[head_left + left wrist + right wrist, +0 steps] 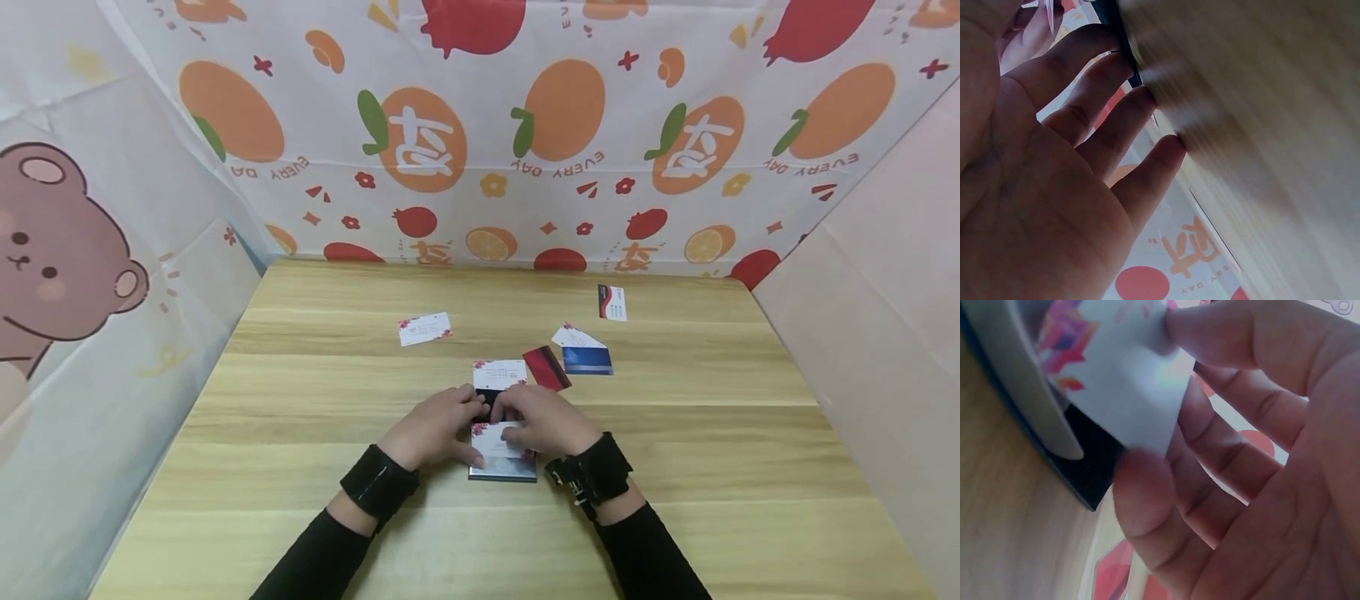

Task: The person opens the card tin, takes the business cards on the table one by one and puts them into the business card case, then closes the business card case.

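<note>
Left grip [432, 429]: you're touching the rectangular black-and-silver case [502, 471], fingers relaxed
Right grip [553, 421]: you're pinching a rectangular white pink-flowered card [490, 441] over its near half

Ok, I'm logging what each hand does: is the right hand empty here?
No, the right hand holds a white card with pink print between its thumb and fingers, as the right wrist view shows.
</note>
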{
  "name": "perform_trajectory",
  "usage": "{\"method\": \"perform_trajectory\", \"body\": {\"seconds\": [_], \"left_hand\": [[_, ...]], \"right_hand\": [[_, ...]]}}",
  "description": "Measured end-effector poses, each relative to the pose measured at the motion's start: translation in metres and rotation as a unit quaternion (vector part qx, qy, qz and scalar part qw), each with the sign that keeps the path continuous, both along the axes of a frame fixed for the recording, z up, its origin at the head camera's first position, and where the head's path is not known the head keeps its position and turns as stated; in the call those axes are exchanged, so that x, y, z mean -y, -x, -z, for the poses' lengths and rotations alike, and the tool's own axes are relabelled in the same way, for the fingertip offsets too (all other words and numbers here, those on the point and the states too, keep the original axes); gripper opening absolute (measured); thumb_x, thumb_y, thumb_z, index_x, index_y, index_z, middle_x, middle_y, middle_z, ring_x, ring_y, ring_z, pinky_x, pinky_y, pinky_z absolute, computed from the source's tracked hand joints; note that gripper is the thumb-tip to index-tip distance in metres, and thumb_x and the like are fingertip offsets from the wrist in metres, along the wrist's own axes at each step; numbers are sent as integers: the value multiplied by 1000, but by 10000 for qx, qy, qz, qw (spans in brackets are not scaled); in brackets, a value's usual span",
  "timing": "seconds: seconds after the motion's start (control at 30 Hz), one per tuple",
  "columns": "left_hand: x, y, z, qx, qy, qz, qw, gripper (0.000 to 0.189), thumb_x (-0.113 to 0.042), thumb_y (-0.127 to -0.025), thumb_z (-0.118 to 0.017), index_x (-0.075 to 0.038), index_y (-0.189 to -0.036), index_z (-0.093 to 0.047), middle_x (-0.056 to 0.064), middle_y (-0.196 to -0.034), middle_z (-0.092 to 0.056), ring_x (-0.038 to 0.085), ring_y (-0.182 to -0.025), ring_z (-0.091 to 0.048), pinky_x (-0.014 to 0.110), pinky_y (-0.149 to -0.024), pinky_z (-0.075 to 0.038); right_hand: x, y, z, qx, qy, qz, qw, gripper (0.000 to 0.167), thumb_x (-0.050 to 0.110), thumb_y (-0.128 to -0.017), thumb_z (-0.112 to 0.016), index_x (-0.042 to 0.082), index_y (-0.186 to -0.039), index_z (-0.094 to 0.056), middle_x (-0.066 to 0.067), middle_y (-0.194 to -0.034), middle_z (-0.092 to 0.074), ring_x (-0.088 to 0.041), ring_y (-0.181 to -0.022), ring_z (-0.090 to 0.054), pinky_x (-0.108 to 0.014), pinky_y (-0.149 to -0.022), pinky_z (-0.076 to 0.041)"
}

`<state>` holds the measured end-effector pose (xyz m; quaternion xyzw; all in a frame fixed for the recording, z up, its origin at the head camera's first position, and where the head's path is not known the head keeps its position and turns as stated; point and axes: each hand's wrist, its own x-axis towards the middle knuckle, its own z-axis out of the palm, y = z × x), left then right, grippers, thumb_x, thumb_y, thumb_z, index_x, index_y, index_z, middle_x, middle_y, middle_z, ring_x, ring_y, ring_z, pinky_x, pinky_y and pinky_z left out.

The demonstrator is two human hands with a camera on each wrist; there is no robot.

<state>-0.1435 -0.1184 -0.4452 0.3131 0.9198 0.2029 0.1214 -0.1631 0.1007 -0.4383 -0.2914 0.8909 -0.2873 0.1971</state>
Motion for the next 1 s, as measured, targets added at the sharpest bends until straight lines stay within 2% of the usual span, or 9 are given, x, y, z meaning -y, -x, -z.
{"method": "perform_trajectory", "body": {"seconds": [0.23,0.6,0.83,1.0], "left_hand": [[1,1,-1,77,-62,-101,9999,73,-46,-71,-87,-7,-129,-67,4,-114,-60,16,-90,-49,31,-79,-42],[1,0,-1,70,-92,-85,9999,73,-45,-71,-87,-7,-129,-67,3,-114,-60,15,-91,-49,31,-79,-42],[1,0,-1,39,-98,-29,9999,71,-43,-71,-87,-7,-128,-67,5,-117,-60,16,-93,-50,32,-82,-45],[0,-1,-1,94,-118,-47,9999,71,-43,-71,-88,-6,-128,-67,5,-116,-60,17,-93,-50,32,-82,-44]], "right_hand": [[-1,0,1,162,-143,-151,9997,12,22,-86,-78,28,-94,-71,9,-78,-61,-11,-73,-56,-26,-66,-47],[0,-3,2,256,-281,-268,9989,12,22,-86,-79,30,-91,-70,8,-77,-59,-11,-72,-55,-26,-64,-46],[1,-5,-1,170,-370,-305,9987,11,20,-86,-78,28,-92,-72,8,-74,-59,-10,-70,-55,-25,-63,-45],[2,-6,1,366,-351,-238,9984,11,21,-86,-78,26,-93,-72,7,-74,-60,-11,-70,-55,-26,-64,-45]]}}
